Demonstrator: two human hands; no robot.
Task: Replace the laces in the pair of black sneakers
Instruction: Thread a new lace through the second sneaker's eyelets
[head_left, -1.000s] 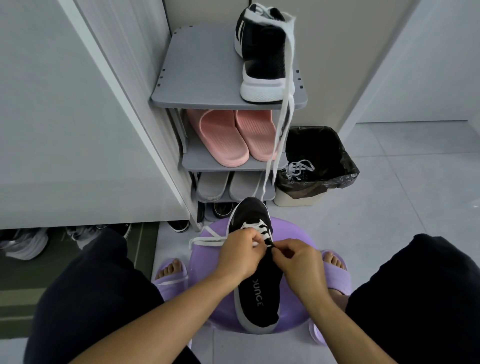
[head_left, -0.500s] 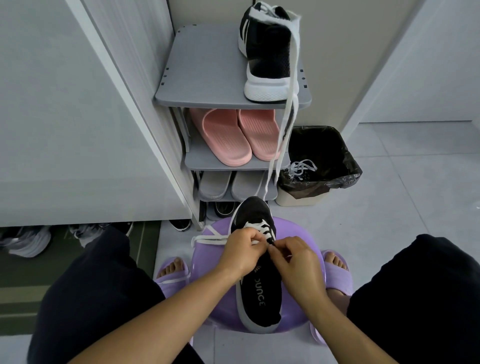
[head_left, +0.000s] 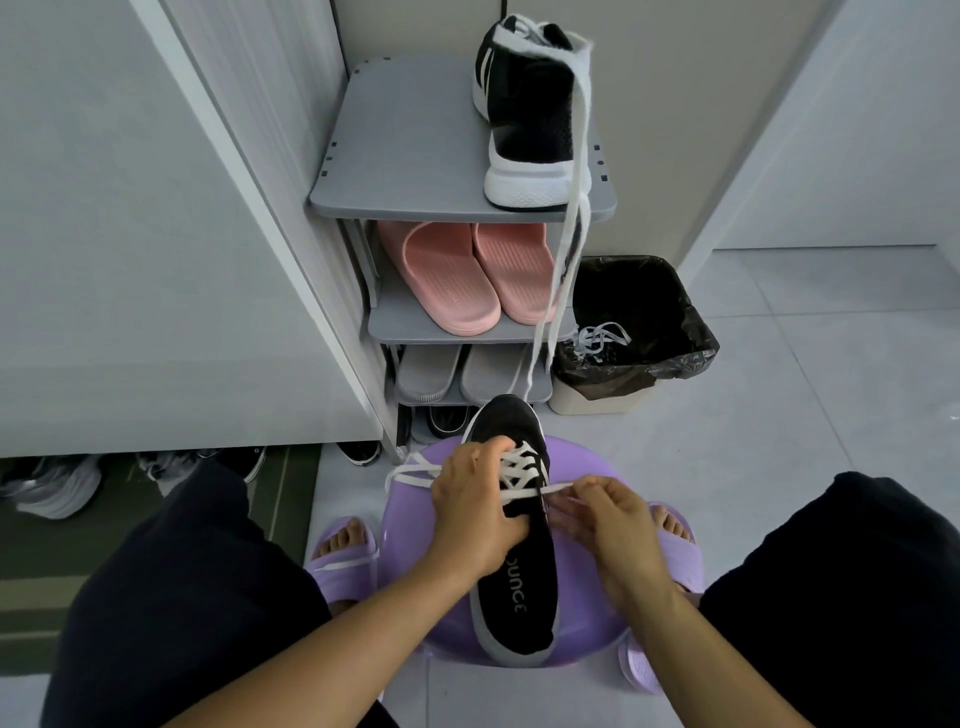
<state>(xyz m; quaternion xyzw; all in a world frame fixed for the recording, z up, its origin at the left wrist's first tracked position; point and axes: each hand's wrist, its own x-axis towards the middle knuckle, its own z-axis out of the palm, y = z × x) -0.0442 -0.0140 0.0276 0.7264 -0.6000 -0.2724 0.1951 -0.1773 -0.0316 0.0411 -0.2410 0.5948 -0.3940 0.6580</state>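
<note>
Fingers (head_left: 586, 489) pinch lace (head_left: 557, 488) — left hand (head_left: 470, 517) holds sneaker (head_left: 522, 587).

A single wide-angle head view looks forward and steeply down over the person's lap. The stool (head_left: 408, 525) lies near, between the knees; the rack (head_left: 405, 145) stands farther ahead, against the wall.
</note>
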